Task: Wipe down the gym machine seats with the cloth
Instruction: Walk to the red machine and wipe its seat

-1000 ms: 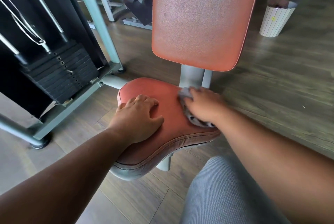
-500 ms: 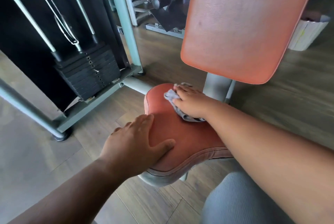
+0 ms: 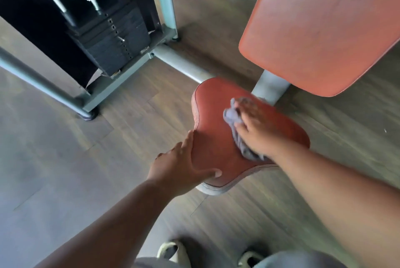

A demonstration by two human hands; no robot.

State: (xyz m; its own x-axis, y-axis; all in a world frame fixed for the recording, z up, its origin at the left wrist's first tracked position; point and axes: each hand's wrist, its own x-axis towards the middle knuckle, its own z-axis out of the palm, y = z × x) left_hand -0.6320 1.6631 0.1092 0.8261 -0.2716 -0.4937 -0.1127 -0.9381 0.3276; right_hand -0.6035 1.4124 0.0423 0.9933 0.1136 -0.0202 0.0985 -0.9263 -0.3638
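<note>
At far left a grey frame (image 3: 43, 85) runs across the wood floor (image 3: 54, 159), and behind it sits a black weight stack (image 3: 116, 38) with steel rods rising from it. Right of that, the left hand (image 3: 179, 166) rests on the near left edge of the red seat (image 3: 212, 137): its fingers lie fairly straight along the side of the pad and the thumb (image 3: 207, 173) stretches across the front corner, holding nothing else. On the middle of the seat the grey cloth (image 3: 238, 135) lies bunched under the right hand (image 3: 257, 131), whose fingers are spread flat and press it to the pad; the fingertips are blurred. Behind the seat a grey post (image 3: 270, 88) stands up to the red backrest (image 3: 324, 29), which fills the upper right. Along the bottom edge, two pale shoes (image 3: 171, 250) and grey trousers show.
</note>
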